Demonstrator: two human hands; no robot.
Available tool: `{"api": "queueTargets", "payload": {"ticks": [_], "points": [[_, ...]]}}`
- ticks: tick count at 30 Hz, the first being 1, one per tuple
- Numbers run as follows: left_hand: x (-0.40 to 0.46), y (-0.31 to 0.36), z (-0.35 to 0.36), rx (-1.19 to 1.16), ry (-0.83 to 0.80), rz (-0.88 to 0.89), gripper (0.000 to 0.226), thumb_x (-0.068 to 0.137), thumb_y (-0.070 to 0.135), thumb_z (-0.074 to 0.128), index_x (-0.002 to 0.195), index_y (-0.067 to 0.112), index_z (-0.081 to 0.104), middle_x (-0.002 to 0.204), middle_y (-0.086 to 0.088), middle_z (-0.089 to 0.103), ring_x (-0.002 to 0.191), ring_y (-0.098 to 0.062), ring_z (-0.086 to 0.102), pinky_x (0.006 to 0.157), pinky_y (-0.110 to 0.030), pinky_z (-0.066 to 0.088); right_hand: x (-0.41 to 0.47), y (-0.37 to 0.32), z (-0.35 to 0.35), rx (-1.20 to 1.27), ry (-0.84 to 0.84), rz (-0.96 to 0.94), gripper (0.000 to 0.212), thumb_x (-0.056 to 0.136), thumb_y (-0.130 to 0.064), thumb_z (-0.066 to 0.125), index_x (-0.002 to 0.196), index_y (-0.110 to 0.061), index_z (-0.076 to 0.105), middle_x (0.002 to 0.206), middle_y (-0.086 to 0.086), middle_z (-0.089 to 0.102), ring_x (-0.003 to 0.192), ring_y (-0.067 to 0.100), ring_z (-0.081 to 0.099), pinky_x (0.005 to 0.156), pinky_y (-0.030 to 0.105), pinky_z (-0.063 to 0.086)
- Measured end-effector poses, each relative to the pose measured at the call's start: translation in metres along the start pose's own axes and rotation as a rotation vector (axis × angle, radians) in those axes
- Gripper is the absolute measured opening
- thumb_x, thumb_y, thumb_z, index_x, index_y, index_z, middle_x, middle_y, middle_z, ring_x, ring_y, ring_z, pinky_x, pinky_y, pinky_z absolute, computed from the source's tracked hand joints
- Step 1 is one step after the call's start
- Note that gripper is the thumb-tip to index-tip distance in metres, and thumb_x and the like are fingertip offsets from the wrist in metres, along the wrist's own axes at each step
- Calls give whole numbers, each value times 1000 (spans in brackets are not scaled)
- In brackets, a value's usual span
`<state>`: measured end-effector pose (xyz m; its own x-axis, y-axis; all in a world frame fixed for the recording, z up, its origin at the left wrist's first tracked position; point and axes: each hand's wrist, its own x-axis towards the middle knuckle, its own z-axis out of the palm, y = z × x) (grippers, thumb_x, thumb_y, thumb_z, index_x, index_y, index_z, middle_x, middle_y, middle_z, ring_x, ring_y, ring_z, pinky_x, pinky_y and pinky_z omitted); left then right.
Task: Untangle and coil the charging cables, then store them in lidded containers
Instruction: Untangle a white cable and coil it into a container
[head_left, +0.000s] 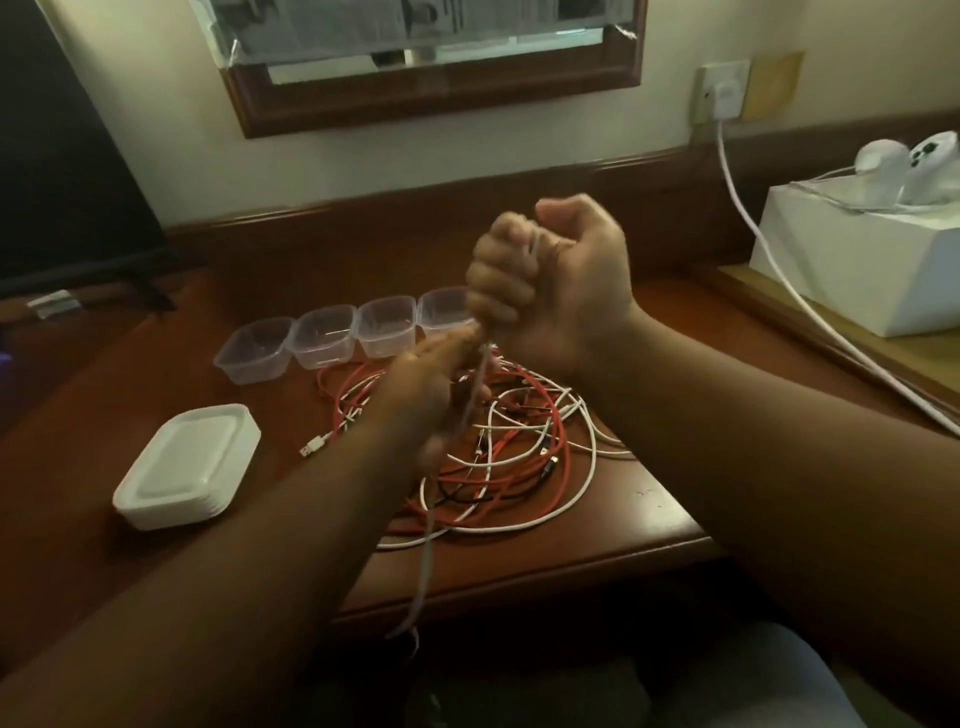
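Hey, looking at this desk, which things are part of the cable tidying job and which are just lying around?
Part of the job:
- white cable, gripped by right hand, left hand on it lower down
- cable tangle
- four clear tubs
- lid stack

Just lying about:
- white box with devices on top
- wall plug and its cord
- dark screen
- mirror frame

My two hands are up over the desk (597, 525). My right hand (550, 280) is higher than my left hand (431, 395). The pile of cables (519, 447) lies on the desk under them. Behind the pile stand four tubs (322, 338) in a row. The stack of lids (189, 465) lies left of the pile. A box (852, 260) sits far right.
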<state>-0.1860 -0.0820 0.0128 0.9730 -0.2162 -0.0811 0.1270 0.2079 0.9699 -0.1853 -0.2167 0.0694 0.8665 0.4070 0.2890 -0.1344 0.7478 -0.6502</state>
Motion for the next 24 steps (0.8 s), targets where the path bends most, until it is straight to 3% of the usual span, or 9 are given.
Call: {"api": "queueTargets", "payload": {"ticks": [2,5,7,9,12,14,17,20,24], "points": [[-7,-10,4,150,-105,10,22,98,30,55,93,19,74,67,0,58,52,-10,46,46,-21,37,7,-5,-5,-324,149,-228,45,99,-36,28,63,-14,44,52,-1,33,47,13,29,50,28,26],[-14,-5,-1,427,-163,91,19,100,23,54,98,27,73,68,-2,57,58,-19,48,49,-27,38,12,-6,-24,-1309,284,-429,44,104,-33,37,64,-19,47,55,-5,43,48,10,39,50,27,33],[-12,3,-9,665,-118,188,17,99,19,56,96,31,68,69,-2,61,60,-18,52,50,-25,43,11,4,-34,-1890,175,-226,47,104,-45,36,68,-19,51,62,-2,50,53,13,44,50,26,34],[-9,14,-19,897,-99,304,18,98,17,58,92,32,65,73,-1,67,55,-11,57,51,-22,45,8,18,-39,-2098,57,15,59,103,-54,28,73,-13,58,66,3,54,58,17,50,54,30,34],[-9,25,-31,915,-88,359,15,96,19,62,87,30,68,70,8,67,56,-4,59,51,-16,45,4,29,-33,-1642,136,232,74,101,-61,19,73,-8,63,64,7,57,57,18,55,55,33,40],[-13,25,-31,729,-98,344,9,93,21,65,88,20,73,63,1,66,54,-13,52,47,-19,40,4,26,-31,-1250,200,403,73,96,-71,19,60,-16,51,53,0,45,43,12,41,49,27,31],[-17,21,-28,651,-70,370,9,91,23,68,89,16,73,60,2,65,51,-12,48,45,-19,38,4,18,-32,-996,145,585,76,90,-79,19,55,-16,41,49,-1,32,42,13,25,43,24,21],[-15,19,-26,501,-39,315,21,81,26,75,97,14,66,76,0,64,56,-8,53,49,-20,43,1,14,-32,-851,58,642,79,89,-81,16,53,-15,42,50,-1,30,43,14,22,43,24,18],[-9,16,-17,-24,-74,132,19,80,28,69,93,16,62,77,-5,61,59,-12,55,50,-23,44,-7,22,-29,-338,-103,476,79,90,-79,18,58,-12,42,50,1,32,45,16,21,48,28,15]]}}
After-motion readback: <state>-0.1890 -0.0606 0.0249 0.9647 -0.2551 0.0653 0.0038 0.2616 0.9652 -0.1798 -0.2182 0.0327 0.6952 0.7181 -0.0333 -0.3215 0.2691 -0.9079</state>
